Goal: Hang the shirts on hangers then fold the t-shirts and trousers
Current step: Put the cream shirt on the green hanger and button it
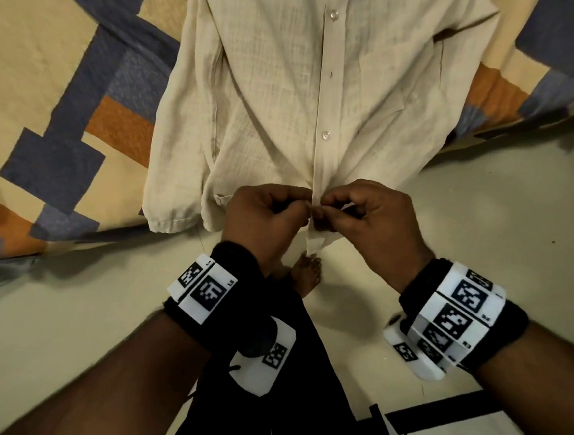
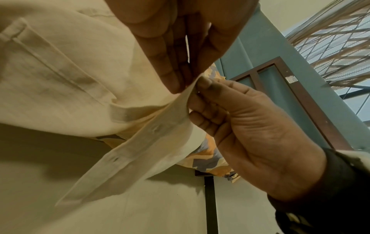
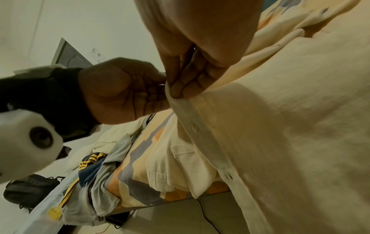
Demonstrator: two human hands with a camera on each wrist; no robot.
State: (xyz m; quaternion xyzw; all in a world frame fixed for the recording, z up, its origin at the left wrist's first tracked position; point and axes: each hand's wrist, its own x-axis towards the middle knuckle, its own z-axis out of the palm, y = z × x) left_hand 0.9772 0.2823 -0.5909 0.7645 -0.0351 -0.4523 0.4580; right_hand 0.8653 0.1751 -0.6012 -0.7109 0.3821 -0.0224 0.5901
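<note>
Step in hand, as judged: fastening a lower button on the shirt [image 1: 271, 89] before it goes on a hanger. No hanger is visible in any view.

Procedure:
1. Keep the placket [image 1: 320, 158] taut and straight between both hands so that buttonhole and button line up.
2. Hold the hole side with one hand and feed the button edge-first with the other.
3. Work close to the bed [image 1: 50, 61] edge; the hem hangs past it, so support the cloth rather than drag the shirt off.
4. Check that the two fronts meet level at the hem; a skipped hole will skew the drape.

Condition of the shirt: cream, loosely woven, long-sleeved. It lies front-up on the patterned bed, collar end far from the person, hem overhanging the near edge above the floor [image 1: 485, 215]. Sleeves lie folded along both sides of the body. Two pale buttons show on the placket, the upper button [image 1: 334, 14] and the lower button [image 1: 325, 135], both apparently fastened.

Left hand [image 1: 265, 215]: fingers curled, pinching the placket edge. Right hand [image 1: 371, 220]: likewise pinching the placket, fingertips meeting those of the left. The button being worked is hidden between the fingers.
</note>
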